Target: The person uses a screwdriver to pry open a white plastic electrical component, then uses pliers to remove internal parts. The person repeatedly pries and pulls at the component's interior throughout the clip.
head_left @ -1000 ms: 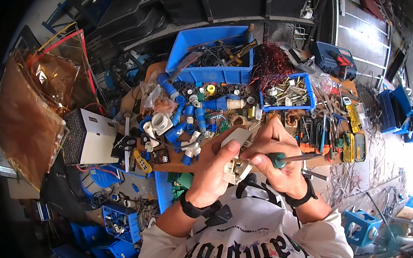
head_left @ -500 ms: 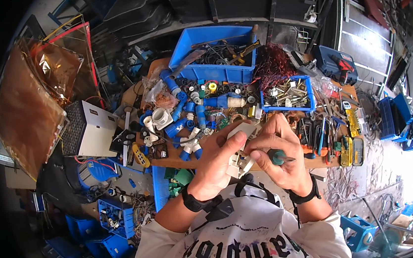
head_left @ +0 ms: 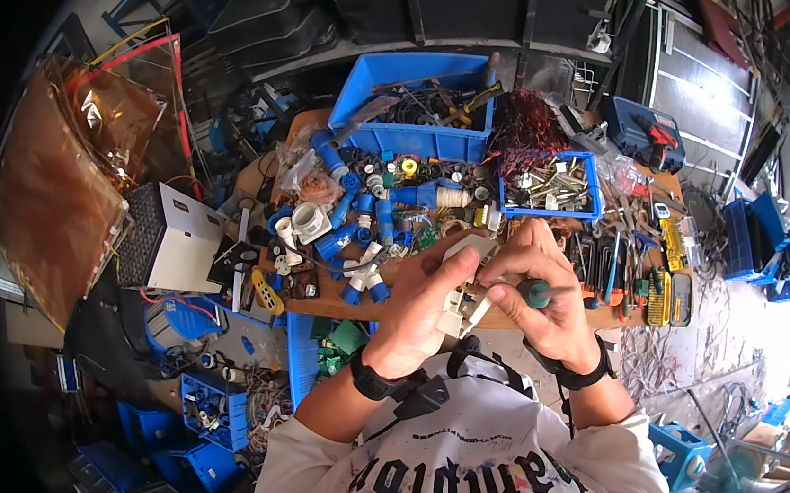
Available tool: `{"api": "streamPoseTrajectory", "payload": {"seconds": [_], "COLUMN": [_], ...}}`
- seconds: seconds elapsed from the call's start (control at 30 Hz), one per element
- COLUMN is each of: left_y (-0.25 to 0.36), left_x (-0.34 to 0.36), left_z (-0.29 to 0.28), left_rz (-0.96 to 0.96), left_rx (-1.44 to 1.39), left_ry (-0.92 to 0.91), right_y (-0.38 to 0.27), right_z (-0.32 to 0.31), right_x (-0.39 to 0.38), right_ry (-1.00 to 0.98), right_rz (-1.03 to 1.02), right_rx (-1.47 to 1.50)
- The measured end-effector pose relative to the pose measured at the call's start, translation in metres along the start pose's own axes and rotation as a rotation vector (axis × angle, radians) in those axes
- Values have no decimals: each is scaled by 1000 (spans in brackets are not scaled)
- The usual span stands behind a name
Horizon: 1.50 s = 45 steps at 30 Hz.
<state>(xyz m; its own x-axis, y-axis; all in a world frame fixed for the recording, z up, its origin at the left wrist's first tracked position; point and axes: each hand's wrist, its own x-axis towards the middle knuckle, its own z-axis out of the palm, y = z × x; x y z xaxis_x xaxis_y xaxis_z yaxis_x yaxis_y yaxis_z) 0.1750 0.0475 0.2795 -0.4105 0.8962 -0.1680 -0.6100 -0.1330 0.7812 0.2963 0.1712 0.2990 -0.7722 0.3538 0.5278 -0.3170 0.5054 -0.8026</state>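
Note:
My left hand (head_left: 419, 308) grips a white plastic housing (head_left: 450, 322) in front of my chest, its thumb lying over the upper part. Ribs and small slots show along the housing's lower side; its kind is not clear. My right hand (head_left: 547, 294) bends over the other side, with thumb and fingertips close against the housing. A green-handled screwdriver (head_left: 534, 294) is tucked in that hand, its end pointing to the right. What the right fingertips touch is partly hidden by the fingers.
Behind my hands, the wooden bench (head_left: 332, 308) bears blue and white connectors (head_left: 367, 287), a large blue bin (head_left: 412, 141) of tools and cables, and a blue tray (head_left: 551, 210) of screws. Hex keys and pliers (head_left: 614, 258) lie at right, near a drill (head_left: 657, 143). Crates (head_left: 213, 410) stand lower left.
The scene has shifted slightly in view with a small head movement. Both hands keep their hold, and the right hand has turned a little with the screwdriver.

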Motion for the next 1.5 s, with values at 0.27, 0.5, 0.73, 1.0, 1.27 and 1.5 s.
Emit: {"api": "streamPoseTrajectory", "payload": {"seconds": [0.27,0.5,0.73,1.0,1.27,1.5], "left_y": [7,2,2,1,6,4], "left_x": [-6,-11,-10,-4,2,2], "left_z": [17,18,18,18,17,13], "left_rz": [54,108,104,85,76,58], "left_rx": [-8,-27,25,4,33,8], "left_ry": [1,35,27,-4,-16,-18], "right_y": [-2,-5,3,9,13,14], "right_z": [3,3,3,5,6,7], "right_x": [-4,-7,-17,-21,-19,-19], "right_ry": [153,195,229,273,300,308], "right_rz": [-27,-107,-134,-133,-140,-153], "right_rx": [104,109,103,105,98,92]}}
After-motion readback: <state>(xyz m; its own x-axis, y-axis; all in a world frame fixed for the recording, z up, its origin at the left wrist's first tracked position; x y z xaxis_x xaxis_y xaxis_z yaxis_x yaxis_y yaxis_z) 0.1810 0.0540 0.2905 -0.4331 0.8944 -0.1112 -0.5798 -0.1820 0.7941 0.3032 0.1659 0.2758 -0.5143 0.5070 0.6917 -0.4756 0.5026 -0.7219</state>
